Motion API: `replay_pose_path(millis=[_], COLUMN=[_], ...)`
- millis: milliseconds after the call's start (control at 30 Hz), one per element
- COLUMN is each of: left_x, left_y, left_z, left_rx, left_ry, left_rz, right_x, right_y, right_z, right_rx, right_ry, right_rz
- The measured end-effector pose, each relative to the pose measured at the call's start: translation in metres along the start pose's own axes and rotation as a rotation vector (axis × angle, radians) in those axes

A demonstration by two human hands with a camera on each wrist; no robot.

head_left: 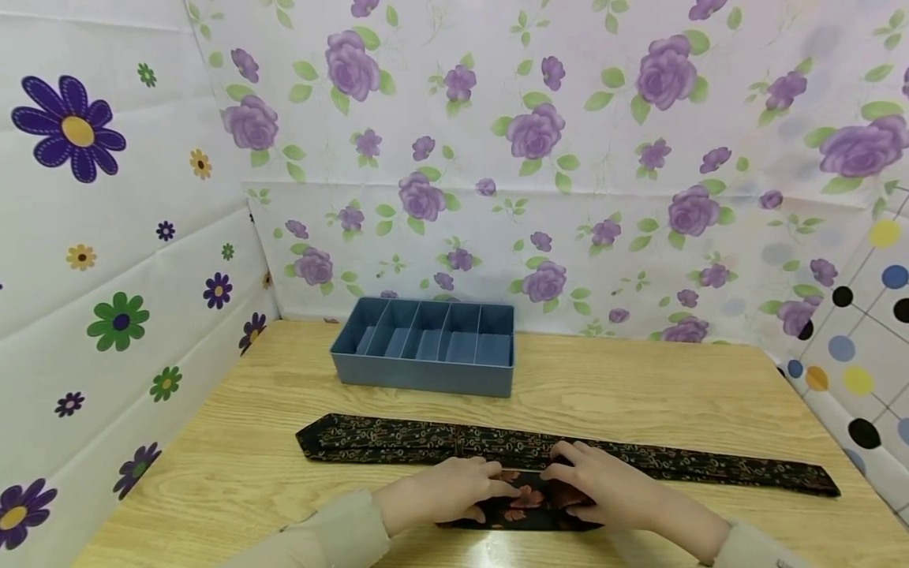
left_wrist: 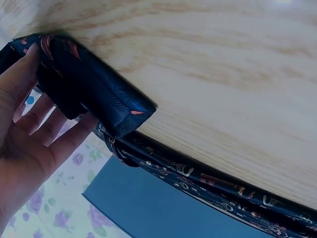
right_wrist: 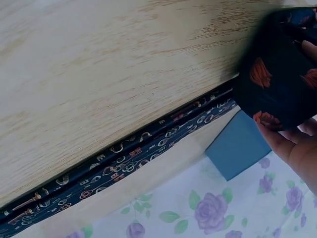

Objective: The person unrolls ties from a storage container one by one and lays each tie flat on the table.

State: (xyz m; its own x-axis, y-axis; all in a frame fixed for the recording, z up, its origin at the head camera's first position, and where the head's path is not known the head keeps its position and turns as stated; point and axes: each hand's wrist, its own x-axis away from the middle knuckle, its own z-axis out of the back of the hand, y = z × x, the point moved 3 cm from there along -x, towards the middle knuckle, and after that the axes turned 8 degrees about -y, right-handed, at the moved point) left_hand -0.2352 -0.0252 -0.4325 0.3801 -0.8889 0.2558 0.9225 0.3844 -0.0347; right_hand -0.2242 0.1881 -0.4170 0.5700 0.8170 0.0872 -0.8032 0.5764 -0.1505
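A dark necktie with orange-red flowers [head_left: 527, 498] lies folded into a short bundle near the front of the table. My left hand [head_left: 449, 491] holds its left part, thumb on the near side and fingers toward the far side. At the right end, my right hand [head_left: 612, 487] grips the same bundle between thumb and fingers. The left wrist view shows layered folds in the floral tie [left_wrist: 94, 84]. Just beyond it a second black necktie with a small chain-like pattern [head_left: 398, 442] stretches lengthwise, its wide pointed end to the left. The right fingertips overlap that tie in the head view.
Behind the ties stands a blue-grey organizer box [head_left: 426, 375] divided into several compartments. Floral cloth [head_left: 454, 197] hangs along the back of the wooden table [head_left: 639, 394], with a flower-print sheet [head_left: 121, 237] at the left and a dotted one [head_left: 852, 347] at the right.
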Motion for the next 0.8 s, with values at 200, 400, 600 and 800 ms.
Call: replay_pose_path(millis=[200,400,600,800], left_x=[0.005,0.014,0.017,0.019], left_y=[-0.002,-0.005,-0.006,-0.005], left_z=[-0.002,0.000,0.000,0.000], left_rx=[0.024,0.094,0.115,0.097], left_ry=[-0.024,-0.040,-0.043,-0.036], left_rz=[0.003,0.024,0.033,0.033], right_x=[0.000,-0.001,-0.002,-0.002], right_y=[-0.001,-0.004,-0.006,-0.006], right_z=[0.000,0.002,0.000,-0.004], right_rx=[-0.003,-0.012,0.044,0.070], right_ry=[-0.014,-0.032,-0.015,-0.017], right_rz=[-0.011,-0.035,-0.007,-0.006])
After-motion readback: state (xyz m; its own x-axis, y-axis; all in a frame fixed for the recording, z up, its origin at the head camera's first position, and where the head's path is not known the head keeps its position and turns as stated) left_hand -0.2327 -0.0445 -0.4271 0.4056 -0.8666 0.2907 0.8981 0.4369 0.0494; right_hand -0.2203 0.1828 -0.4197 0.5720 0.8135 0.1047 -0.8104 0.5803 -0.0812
